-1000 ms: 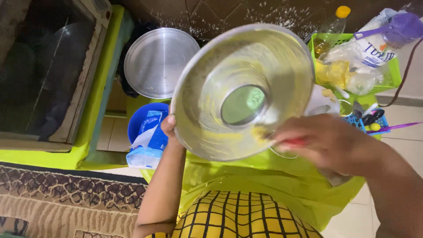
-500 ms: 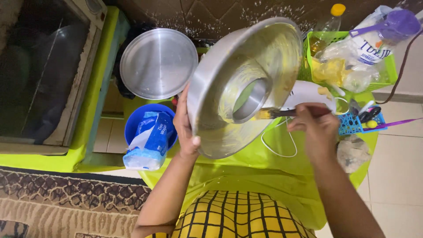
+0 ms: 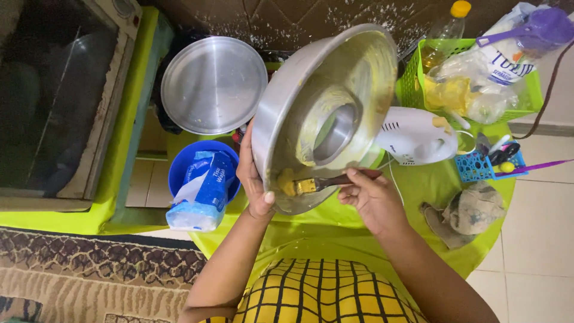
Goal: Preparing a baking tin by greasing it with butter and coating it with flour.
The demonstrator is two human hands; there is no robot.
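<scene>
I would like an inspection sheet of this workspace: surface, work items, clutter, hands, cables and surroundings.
Surface: table under a lime-green cloth.
Work items: metal ring cake pan, tilted, smeared yellow inside; brush touching its lower inner wall.
Clutter: round metal lid, blue bowl holding a bag, white hand mixer, green basket of packets, small blue basket, crumpled cloth.
Hands: left hand grips the pan's rim; right hand holds the brush.
Cables: dark cord at right.
Surroundings: patterned rug, tiled floor.
</scene>
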